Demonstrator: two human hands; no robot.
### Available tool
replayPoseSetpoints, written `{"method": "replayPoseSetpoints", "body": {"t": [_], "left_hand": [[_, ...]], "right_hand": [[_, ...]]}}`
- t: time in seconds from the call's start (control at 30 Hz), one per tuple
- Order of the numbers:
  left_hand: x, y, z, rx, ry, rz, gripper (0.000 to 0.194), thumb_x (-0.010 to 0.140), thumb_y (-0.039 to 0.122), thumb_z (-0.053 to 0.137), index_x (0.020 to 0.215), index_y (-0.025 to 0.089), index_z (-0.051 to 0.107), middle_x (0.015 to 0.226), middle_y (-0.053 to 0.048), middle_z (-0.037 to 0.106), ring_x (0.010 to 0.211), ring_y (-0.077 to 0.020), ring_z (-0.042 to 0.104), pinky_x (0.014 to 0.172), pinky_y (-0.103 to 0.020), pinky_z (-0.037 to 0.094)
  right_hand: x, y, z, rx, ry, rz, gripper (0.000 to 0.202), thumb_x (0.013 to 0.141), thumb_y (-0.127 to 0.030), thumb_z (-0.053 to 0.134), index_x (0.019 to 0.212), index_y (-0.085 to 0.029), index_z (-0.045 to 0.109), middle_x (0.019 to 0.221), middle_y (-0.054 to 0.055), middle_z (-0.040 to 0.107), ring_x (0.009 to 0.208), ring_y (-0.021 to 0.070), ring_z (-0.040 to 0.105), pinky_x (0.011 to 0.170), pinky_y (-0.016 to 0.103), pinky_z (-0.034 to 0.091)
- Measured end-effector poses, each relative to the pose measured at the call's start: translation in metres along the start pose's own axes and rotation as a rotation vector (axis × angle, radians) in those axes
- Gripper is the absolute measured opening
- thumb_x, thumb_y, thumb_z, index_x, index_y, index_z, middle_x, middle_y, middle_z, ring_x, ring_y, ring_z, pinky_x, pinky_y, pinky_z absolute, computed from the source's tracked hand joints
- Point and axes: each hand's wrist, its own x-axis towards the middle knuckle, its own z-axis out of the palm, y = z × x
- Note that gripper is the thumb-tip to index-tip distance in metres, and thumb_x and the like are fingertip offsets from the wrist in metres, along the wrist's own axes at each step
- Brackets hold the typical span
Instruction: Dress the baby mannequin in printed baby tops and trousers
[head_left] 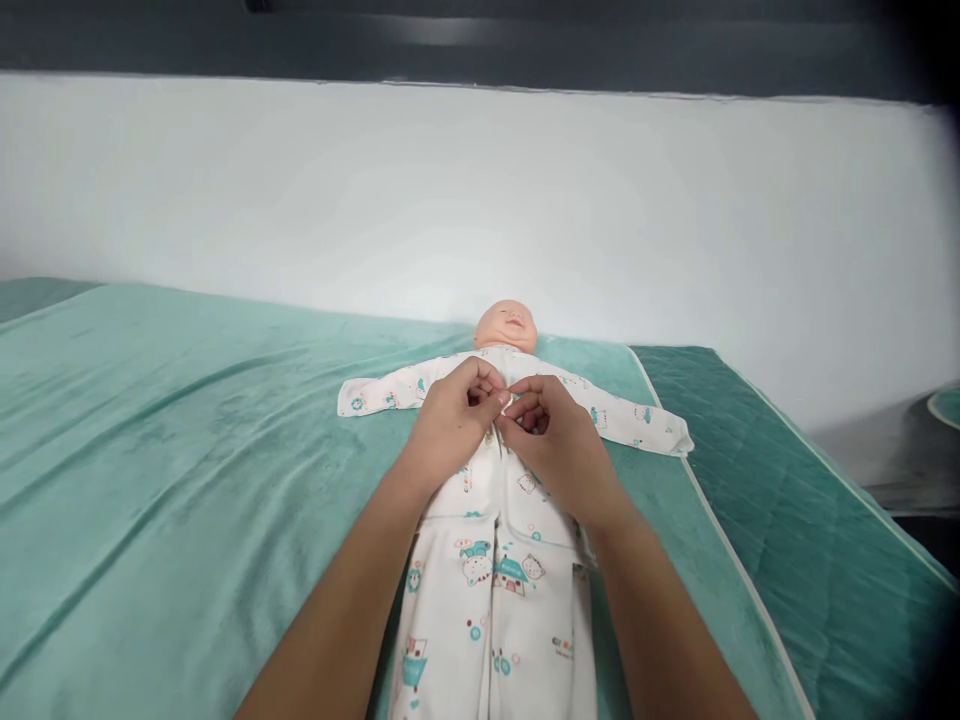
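Observation:
A baby doll (506,326) lies on its back, dressed in a white printed jacket (634,425) with the sleeves spread wide. White printed trousers (480,620) cover its legs. Over the chest, my left hand (461,410) pinches the jacket's front edge between thumb and fingers. My right hand (551,430) pinches the same front opening from the other side, its fingertips nearly meeting those of the left. A small bit of white fabric shows between the fingertips. Whatever fastener may be there is hidden by my fingers. Below the hands, the jacket's front edges run down to the hem.
A light green sheet (187,450) with soft folds lies under the doll. To the right is a darker green quilted mattress cover (787,500). Behind the doll's head rises a white wall (375,200), with a dark band (525,45) along its top.

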Motion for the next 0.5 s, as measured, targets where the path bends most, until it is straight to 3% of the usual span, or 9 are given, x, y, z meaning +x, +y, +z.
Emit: {"method": "replayPoseSetpoints", "body": {"t": [0.23, 0.5], "left_hand": [[0.0027, -0.0031, -0.0033, -0.154, -0.027, -0.037, 0.008, 0.084, 0.023, 0.062, 0.085, 0.02, 0.055, 0.079, 0.001, 0.055, 0.074, -0.0118, 0.052, 0.068, -0.024, 0.04], [0.002, -0.0048, -0.0054, -0.288, -0.055, -0.082, 0.009, 0.083, 0.021, 0.063, 0.083, 0.019, 0.054, 0.08, 0.001, 0.055, 0.076, -0.0119, 0.052, 0.07, -0.025, 0.04]], "right_hand": [[-0.0001, -0.0001, -0.0013, -0.003, -0.036, -0.02, 0.03, 0.08, -0.029, 0.064, 0.109, -0.027, 0.054, 0.084, -0.003, 0.066, 0.072, 0.0155, 0.058, 0.069, 0.032, 0.046], [-0.0043, -0.0054, 0.0044, -0.226, -0.012, -0.092, 0.024, 0.085, -0.027, 0.057, 0.109, -0.028, 0.053, 0.086, -0.004, 0.065, 0.075, 0.0161, 0.06, 0.066, 0.031, 0.042]]}}
